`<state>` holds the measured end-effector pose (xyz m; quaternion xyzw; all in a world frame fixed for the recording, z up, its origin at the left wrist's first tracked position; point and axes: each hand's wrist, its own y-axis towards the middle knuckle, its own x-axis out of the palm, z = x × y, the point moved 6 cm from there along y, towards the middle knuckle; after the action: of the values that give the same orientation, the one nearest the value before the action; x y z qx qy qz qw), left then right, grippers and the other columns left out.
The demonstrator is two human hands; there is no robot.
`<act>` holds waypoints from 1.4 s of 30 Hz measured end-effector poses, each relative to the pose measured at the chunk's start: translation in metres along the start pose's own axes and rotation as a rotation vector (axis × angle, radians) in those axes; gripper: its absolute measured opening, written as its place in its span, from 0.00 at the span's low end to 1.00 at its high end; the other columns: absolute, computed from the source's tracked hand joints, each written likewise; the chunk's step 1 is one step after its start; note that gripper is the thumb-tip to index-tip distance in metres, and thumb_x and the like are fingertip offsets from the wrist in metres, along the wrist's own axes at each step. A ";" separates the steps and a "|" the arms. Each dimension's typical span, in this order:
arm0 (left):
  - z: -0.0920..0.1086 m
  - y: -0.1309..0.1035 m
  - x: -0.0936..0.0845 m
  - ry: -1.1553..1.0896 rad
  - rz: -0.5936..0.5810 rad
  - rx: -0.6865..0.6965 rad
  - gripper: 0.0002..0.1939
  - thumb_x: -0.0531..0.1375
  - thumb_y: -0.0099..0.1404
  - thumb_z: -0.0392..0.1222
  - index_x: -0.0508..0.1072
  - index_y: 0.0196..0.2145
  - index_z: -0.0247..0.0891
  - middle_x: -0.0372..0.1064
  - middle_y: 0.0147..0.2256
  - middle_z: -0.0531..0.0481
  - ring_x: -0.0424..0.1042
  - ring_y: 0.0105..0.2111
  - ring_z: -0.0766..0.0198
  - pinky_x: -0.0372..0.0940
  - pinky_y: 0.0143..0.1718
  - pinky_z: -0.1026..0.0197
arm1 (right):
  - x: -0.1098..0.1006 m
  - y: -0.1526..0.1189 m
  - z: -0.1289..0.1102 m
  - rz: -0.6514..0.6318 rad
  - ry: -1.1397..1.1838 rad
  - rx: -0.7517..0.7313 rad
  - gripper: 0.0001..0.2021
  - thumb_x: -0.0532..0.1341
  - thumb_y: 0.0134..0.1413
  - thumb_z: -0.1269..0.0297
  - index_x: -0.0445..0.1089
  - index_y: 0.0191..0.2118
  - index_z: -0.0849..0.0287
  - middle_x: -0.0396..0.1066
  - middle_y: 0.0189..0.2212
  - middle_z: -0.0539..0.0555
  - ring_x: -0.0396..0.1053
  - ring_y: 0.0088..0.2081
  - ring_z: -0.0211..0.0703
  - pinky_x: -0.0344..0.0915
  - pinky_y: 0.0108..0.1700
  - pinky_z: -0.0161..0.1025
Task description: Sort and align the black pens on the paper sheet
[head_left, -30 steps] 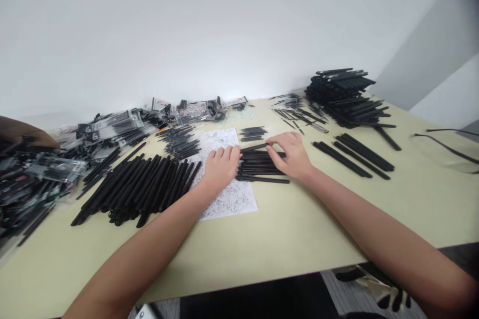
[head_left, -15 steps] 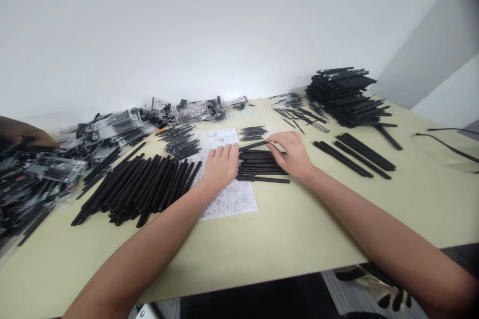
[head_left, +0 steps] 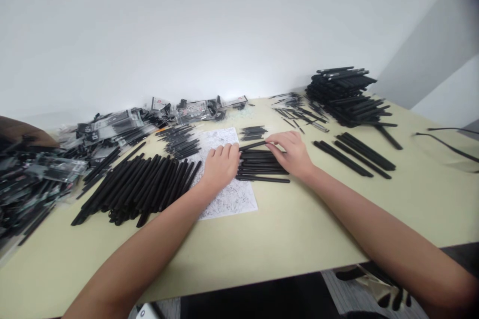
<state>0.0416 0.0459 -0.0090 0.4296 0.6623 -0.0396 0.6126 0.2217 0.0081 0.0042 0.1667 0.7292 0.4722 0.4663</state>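
Observation:
Between my two hands a black stick (head_left: 253, 146) is held, tilted slightly up to the right. My left hand (head_left: 221, 165) is closed around its left end, the fingers curled. My right hand (head_left: 291, 153) pinches the other end between thumb and fingertips. Just below lies a row of black sticks (head_left: 262, 164), partly covered by both hands. A white sheet with a dense dark pattern (head_left: 232, 199) lies under my left hand. Behind the held stick is a small group of thin black pieces (head_left: 253, 132).
A large pile of black sticks (head_left: 138, 187) lies left, with thin pieces (head_left: 179, 140) behind it. Plastic packets (head_left: 116, 124) heap at the far left. A tall black stack (head_left: 340, 92) stands back right, with several loose sticks (head_left: 355, 154) nearer. Cables (head_left: 449, 144) lie at right.

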 end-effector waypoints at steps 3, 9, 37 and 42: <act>0.000 0.000 0.000 0.001 0.001 0.005 0.17 0.43 0.75 0.44 0.67 0.49 0.35 0.73 0.37 0.45 0.71 0.36 0.55 0.56 0.36 0.54 | 0.000 0.000 0.000 0.004 0.004 0.000 0.03 0.59 0.62 0.68 0.69 0.40 0.55 0.78 0.35 0.51 0.75 0.34 0.41 0.62 0.42 0.44; 0.000 0.000 0.001 0.000 0.019 0.015 0.17 0.44 0.75 0.44 0.67 0.49 0.36 0.73 0.38 0.45 0.70 0.36 0.55 0.56 0.36 0.54 | 0.000 -0.001 0.002 0.000 0.004 0.011 0.04 0.59 0.62 0.67 0.70 0.41 0.55 0.79 0.35 0.52 0.75 0.34 0.42 0.62 0.42 0.44; 0.000 0.000 0.003 -0.016 0.031 0.034 0.16 0.43 0.75 0.44 0.68 0.47 0.37 0.74 0.35 0.46 0.71 0.35 0.56 0.55 0.35 0.54 | 0.006 -0.003 0.007 -0.075 0.024 0.093 0.07 0.55 0.65 0.63 0.70 0.42 0.55 0.78 0.35 0.53 0.74 0.36 0.43 0.60 0.44 0.44; -0.001 -0.001 0.004 -0.006 0.037 0.023 0.18 0.43 0.75 0.48 0.67 0.48 0.37 0.74 0.37 0.46 0.72 0.35 0.57 0.56 0.35 0.55 | 0.005 -0.003 0.005 -0.068 0.079 0.075 0.07 0.55 0.65 0.64 0.69 0.43 0.55 0.78 0.36 0.53 0.74 0.35 0.42 0.61 0.44 0.44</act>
<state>0.0412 0.0479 -0.0122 0.4485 0.6520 -0.0373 0.6102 0.2240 0.0125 -0.0010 0.1404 0.7696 0.4347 0.4462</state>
